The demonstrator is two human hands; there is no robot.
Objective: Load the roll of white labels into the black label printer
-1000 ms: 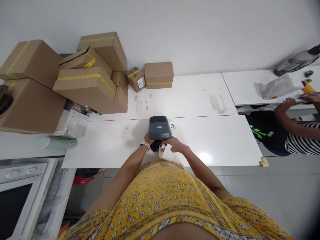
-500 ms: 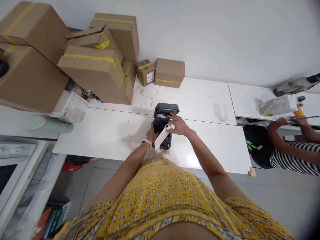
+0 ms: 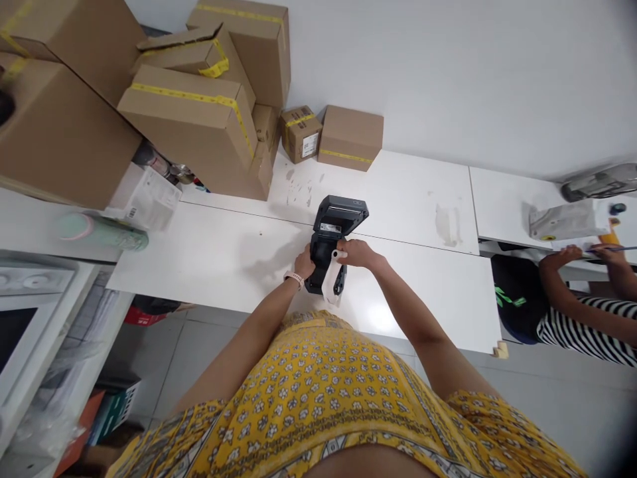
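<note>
A dark grey label printer [image 3: 323, 251] stands on the white table with its lid [image 3: 343, 211] raised. My left hand [image 3: 304, 263], a pale pink band at the wrist, is closed on the printer's left side; its fingertips are partly hidden. At the right side of the printer my right hand [image 3: 357, 253] has its fingers curled at a narrow roll of white paper [image 3: 337, 256]. The loose end of that paper hangs over the open body toward my front. The hand covers part of the printer's right wall.
Brown cartons [image 3: 189, 126] with yellow tape are stacked at the back left; two smaller boxes [image 3: 351, 136] stand behind the printer. A green bottle [image 3: 102, 230] lies on the left. At right, another person's hands [image 3: 567, 255] are at a side table with a pen.
My right hand's fingers have drawn back from near the lid and curled beside the roll. The paper strip has swung to the right. More of the lid's underside shows. The view has shifted slightly.
</note>
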